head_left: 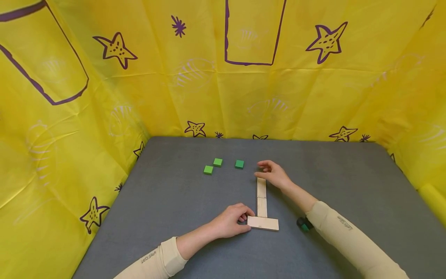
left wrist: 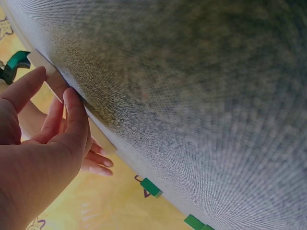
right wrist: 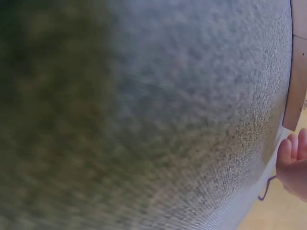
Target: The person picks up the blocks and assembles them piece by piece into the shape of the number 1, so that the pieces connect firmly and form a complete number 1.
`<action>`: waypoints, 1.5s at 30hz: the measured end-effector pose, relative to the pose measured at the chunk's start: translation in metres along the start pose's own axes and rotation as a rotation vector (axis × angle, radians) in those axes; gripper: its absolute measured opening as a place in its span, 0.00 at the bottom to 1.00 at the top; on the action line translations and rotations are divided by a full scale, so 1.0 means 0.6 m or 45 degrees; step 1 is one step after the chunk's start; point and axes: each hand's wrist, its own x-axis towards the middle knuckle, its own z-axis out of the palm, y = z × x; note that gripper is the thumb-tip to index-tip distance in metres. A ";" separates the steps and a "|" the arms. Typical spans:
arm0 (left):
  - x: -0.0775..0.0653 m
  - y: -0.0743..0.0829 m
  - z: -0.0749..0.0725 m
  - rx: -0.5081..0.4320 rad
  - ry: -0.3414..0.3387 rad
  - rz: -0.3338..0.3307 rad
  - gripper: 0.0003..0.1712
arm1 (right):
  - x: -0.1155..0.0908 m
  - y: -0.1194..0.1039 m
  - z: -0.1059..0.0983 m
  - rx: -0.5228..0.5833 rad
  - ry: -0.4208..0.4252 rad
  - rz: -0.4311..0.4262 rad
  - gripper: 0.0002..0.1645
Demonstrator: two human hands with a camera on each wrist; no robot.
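Three pale wooden blocks lie on the grey table in a T shape in the head view. One crosswise block [head_left: 263, 223] is nearest, and a middle block [head_left: 262, 208] and a far block [head_left: 261, 188] run end to end away from it. My left hand [head_left: 230, 221] pinches the left end of the crosswise block, thumb on its near edge and a finger on its far edge. My right hand [head_left: 275, 175] hovers by the top end of the far block, fingers loosely curved with nothing between them; the right wrist view shows its fingertips [right wrist: 285, 148] just past that end.
Beyond the blocks, two light green square tiles [head_left: 208, 169] lie almost corner to corner, with a darker green tile [head_left: 239, 164] to their right. A small black and green object [head_left: 304, 224] shows beside the right sleeve. Yellow patterned cloth [head_left: 244, 97] walls the table [head_left: 167, 186] in.
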 end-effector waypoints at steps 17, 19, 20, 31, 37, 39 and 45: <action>-0.001 0.000 0.000 0.007 0.004 0.011 0.14 | 0.035 -0.006 0.013 -0.153 -0.037 -0.094 0.29; -0.001 0.000 0.001 0.005 0.005 0.012 0.14 | 0.038 -0.007 0.014 -0.156 -0.036 -0.102 0.30; -0.001 0.000 0.001 0.005 0.007 0.013 0.14 | 0.039 -0.007 0.015 -0.159 -0.037 -0.109 0.30; -0.002 -0.001 -0.001 0.010 0.003 0.028 0.15 | 0.056 -0.014 0.028 -0.243 -0.042 -0.201 0.29; -0.001 -0.003 0.000 0.016 0.004 0.030 0.15 | 0.060 -0.021 0.036 -0.278 -0.040 -0.237 0.29; 0.000 -0.004 0.000 0.019 0.003 0.026 0.15 | 0.064 -0.021 0.038 -0.291 -0.039 -0.232 0.29; 0.000 -0.005 0.000 0.021 -0.008 0.019 0.15 | 0.076 -0.019 0.044 -0.342 -0.047 -0.265 0.28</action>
